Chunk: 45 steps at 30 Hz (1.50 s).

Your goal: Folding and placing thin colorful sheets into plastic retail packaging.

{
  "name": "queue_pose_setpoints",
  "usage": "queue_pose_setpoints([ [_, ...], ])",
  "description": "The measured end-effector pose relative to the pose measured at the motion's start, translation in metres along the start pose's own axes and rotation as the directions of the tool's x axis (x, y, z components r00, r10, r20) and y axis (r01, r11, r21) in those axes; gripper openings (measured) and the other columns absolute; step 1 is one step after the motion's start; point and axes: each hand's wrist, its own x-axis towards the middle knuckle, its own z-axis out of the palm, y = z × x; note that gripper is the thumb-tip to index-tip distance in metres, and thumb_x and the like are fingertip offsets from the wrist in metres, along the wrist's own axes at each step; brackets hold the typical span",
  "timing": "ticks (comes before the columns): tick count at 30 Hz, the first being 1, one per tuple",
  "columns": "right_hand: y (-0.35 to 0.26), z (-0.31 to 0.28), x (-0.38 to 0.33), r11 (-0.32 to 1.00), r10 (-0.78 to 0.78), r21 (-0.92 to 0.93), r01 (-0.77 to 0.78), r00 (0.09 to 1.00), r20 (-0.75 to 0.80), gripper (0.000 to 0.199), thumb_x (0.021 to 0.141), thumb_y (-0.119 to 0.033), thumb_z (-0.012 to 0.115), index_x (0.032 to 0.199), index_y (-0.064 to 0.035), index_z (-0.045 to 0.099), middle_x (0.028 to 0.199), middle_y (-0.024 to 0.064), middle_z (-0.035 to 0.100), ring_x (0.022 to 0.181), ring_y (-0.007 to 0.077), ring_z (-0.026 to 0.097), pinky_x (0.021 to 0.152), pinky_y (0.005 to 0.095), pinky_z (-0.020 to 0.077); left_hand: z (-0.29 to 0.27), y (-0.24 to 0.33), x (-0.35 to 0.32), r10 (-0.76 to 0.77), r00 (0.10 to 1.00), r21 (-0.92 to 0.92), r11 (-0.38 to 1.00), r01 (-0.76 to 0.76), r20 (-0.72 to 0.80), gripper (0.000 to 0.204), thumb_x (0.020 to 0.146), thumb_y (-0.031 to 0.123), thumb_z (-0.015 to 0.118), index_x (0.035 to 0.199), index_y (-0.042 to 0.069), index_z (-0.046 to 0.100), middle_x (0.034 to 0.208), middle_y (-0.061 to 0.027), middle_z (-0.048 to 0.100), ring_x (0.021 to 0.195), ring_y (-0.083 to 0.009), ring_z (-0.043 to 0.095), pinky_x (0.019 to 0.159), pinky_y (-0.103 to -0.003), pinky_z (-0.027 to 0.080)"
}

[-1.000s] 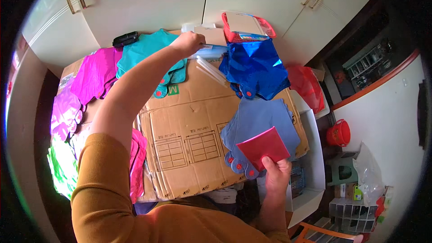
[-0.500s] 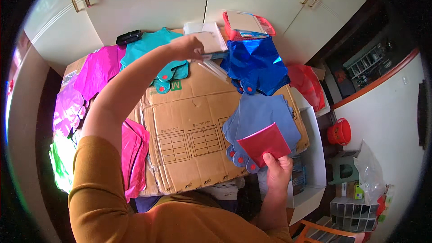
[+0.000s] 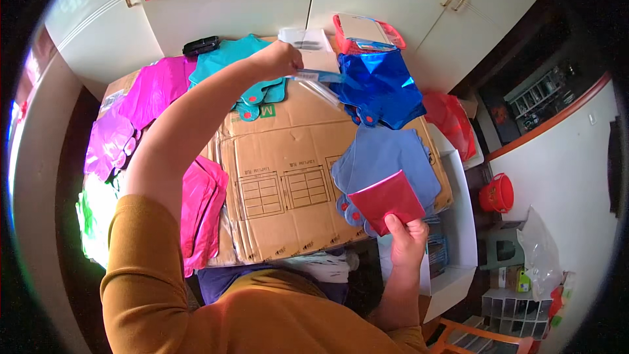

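My left hand (image 3: 280,59) reaches across to the far side of the cardboard-topped table, its fingers closed on a clear plastic bag with a blue strip (image 3: 320,77). The bag is partly blurred and extends right from the fingers, over more clear sleeves (image 3: 322,94). Behind it lies a pale stack of bags (image 3: 306,40). My right hand (image 3: 407,239) grips a folded crimson foil square (image 3: 388,202) by its near edge, thumb on top. The square is above a pile of matte blue-grey foil pieces (image 3: 386,157) with scalloped ends and red dots.
Shiny blue foil (image 3: 380,88), teal foil (image 3: 226,59), magenta foil (image 3: 157,95) and pink foil (image 3: 202,210) ring the cardboard (image 3: 268,151). A red basket (image 3: 395,35) stands at the back. An open white box (image 3: 462,223) is at the right; a red bucket (image 3: 496,193) lies beyond.
My left hand has lifted slightly, drawing the blue-stripped bag away from the pale stack. My right hand still holds the crimson square, now tilted a little differently. The whole view has shifted slightly.
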Motion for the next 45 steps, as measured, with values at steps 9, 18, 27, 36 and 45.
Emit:
queue_pose_setpoints([
  [9, -0.001, -0.008, -0.012, 0.999, -0.025, -0.022, 0.025, 1.0, -0.009, 0.016, 0.084, -0.004, 0.071, 0.1, 0.0004, 0.071, 0.098, 0.0033, 0.07, 0.089, 0.0103, 0.062, 0.084, 0.0283, 0.0474, -0.002, 0.047, 0.009, -0.073, 0.997, -0.296, 0.952, 0.076, 0.021, 0.021, 0.081, 0.018, 0.076, 0.094, 0.002, 0.073, 0.075, -0.0087, 0.07, 0.066, -0.0141, 0.065, 0.064, -0.03, 0.053],
  [18, -0.011, -0.011, 0.014, 0.96, 0.113, 0.254, -0.114, 0.993, 0.018, 0.041, 0.085, -0.002, 0.067, 0.125, 0.003, 0.057, 0.119, 0.0098, 0.062, 0.107, 0.0193, 0.06, 0.098, 0.0373, 0.0451, -0.067, 0.133, -0.1, 0.173, 0.927, 0.039, 0.985, -0.169, -0.332, 0.015, 0.091, 0.015, 0.064, 0.099, 0.004, 0.07, 0.082, -0.0127, 0.061, 0.07, -0.0229, 0.06, 0.067, -0.034, 0.049],
  [27, -0.021, 0.06, 0.026, 0.891, 0.354, 0.055, -0.451, 0.766, 0.536, 0.019, 0.086, -0.01, 0.073, 0.103, -0.0014, 0.071, 0.099, 0.0051, 0.071, 0.086, 0.0118, 0.066, 0.081, 0.0268, 0.0499, 0.033, 0.23, -0.357, 0.217, 0.955, 0.098, 0.975, -0.201, -0.2, 0.031, 0.067, 0.001, 0.072, 0.098, 0.004, 0.07, 0.078, -0.003, 0.056, 0.066, -0.0179, 0.056, 0.056, -0.033, 0.046],
  [36, -0.005, 0.102, -0.033, 0.927, 0.364, -0.169, -0.336, 0.689, 0.627, 0.012, 0.086, -0.011, 0.073, 0.092, -0.0002, 0.075, 0.088, 0.0004, 0.072, 0.079, 0.0062, 0.063, 0.077, 0.0234, 0.0482, 0.153, 0.221, -0.452, -0.428, 0.751, -0.381, 0.889, 0.252, -0.503, 0.064, 0.066, 0.017, 0.089, 0.117, 0.002, 0.053, 0.098, -0.0122, 0.06, 0.083, -0.027, 0.06, 0.075, -0.037, 0.051],
  [45, 0.016, 0.113, -0.056, 0.867, 0.12, -0.384, 0.317, 0.615, 0.779, 0.014, 0.081, -0.021, 0.075, 0.087, -0.0079, 0.076, 0.084, 0.0055, 0.068, 0.076, 0.0204, 0.06, 0.081, 0.0351, 0.0444, 0.158, 0.229, -0.399, -0.546, 0.817, -0.983, -0.094, 0.16, 0.185, 0.025, 0.09, 0.009, 0.069, 0.113, 0.001, 0.065, 0.106, -0.0061, 0.069, 0.098, -0.0141, 0.063, 0.09, -0.03, 0.049],
])
